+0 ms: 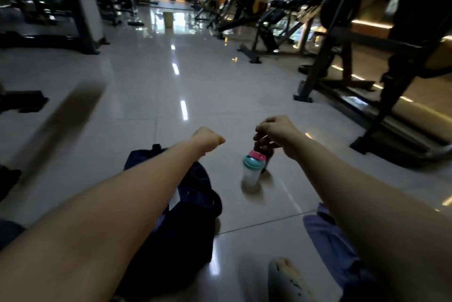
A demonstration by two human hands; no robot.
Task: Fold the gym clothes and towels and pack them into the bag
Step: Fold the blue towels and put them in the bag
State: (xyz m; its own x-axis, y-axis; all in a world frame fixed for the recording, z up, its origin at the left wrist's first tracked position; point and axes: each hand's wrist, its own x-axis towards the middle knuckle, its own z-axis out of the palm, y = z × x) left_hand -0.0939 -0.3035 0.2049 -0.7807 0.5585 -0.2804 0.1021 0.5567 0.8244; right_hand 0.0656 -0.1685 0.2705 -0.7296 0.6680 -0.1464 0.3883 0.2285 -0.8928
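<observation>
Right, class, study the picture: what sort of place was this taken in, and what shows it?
Most likely a gym. Dark-framed exercise machines line both sides of a shiny tiled floor, and a dark sports bag lies near a shaker bottle on it.

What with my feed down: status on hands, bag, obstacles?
Left hand fisted, empty; right hand grips dark bottle. Navy duffel bag on floor, blue cloth unpacked beside. Clear teal-lidded shaker near bottle.

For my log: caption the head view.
Left hand and right hand held out; bag and bottle on gym floor.
</observation>
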